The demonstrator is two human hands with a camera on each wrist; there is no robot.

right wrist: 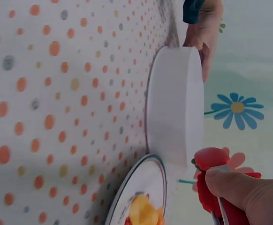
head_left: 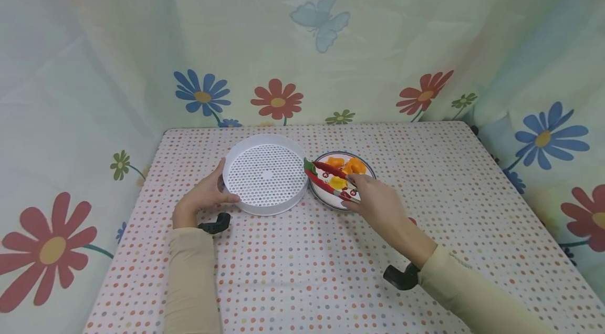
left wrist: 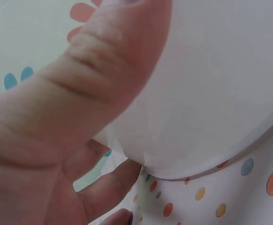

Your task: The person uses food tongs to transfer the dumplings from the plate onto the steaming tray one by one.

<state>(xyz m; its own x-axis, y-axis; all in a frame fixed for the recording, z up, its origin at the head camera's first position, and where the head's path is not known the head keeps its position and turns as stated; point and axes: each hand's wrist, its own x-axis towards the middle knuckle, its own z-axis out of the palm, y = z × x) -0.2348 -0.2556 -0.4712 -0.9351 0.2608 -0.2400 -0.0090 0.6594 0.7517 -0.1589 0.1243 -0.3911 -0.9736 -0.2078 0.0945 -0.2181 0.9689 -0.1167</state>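
A white round perforated tray point(head_left: 264, 174) stands on the dotted table. My left hand point(head_left: 222, 183) grips its left rim, thumb point(left wrist: 80, 93) on the outer wall point(left wrist: 211, 93). Just right of the tray lies a small plate point(head_left: 326, 198) with two orange pieces point(head_left: 355, 166) and a yellow piece point(head_left: 337, 183). My right hand point(head_left: 356, 192) holds red tongs point(head_left: 326, 175) with green tips over the plate. Their arms are spread either side of the yellow piece. The right wrist view shows the tongs point(right wrist: 214, 187), the plate point(right wrist: 141, 187), the tray point(right wrist: 174, 108) and the left hand point(right wrist: 204, 33).
The table point(head_left: 425, 176) has a white cloth with coloured dots. A flower-printed curtain point(head_left: 302, 34) hangs close behind it and along both sides. Black wrist mounts point(head_left: 215, 225) sit at both sleeves.
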